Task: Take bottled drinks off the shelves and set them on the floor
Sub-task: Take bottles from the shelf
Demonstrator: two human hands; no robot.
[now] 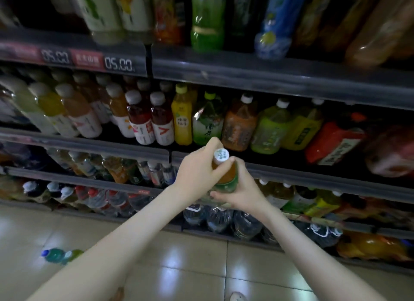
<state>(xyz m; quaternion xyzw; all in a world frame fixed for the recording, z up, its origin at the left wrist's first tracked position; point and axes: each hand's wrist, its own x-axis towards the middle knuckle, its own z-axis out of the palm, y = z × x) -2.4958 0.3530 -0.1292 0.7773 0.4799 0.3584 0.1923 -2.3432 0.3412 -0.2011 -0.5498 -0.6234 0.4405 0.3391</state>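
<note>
- A bottle (226,174) of amber drink is held upright in the air in front of the shelves, with its white cap (221,155) turned toward the camera and a green label (227,185) round its body.
- The left hand (197,173) is closed round the bottle's neck and shoulder from the left, with the fingers curled behind it just under the cap.
- The right hand (240,194) is wrapped round the lower body from the right, over the label. Its thumb is laid across the front low down, and one fingertip reaches up beside the cap.
- The bottle is thus gripped between both hands, the left higher and the right lower. Its base is hidden by the right hand.
- Directly behind the bottle a grey shelf edge (280,173) is seen.
- On the shelf above that edge a packed row is stood: red drinks (152,119) with white caps, a yellow bottle (182,119), a green bottle (207,121) and an orange bottle (239,125), the last two just beyond the cap.
- Price tags (118,63) reading 05.00 are fixed to a higher shelf edge at upper left.
- Below the hands, water bottles (219,217) are packed on the lowest shelf.
- The floor (179,267) is laid with glossy pale tiles.
- A teal bottle (56,254) with a blue cap appears to lie on its side on the floor at left, well apart from the hands. A greenish one is seen just beside it, blurred.
- A shoe tip (237,297) is cut off by the bottom edge.
</note>
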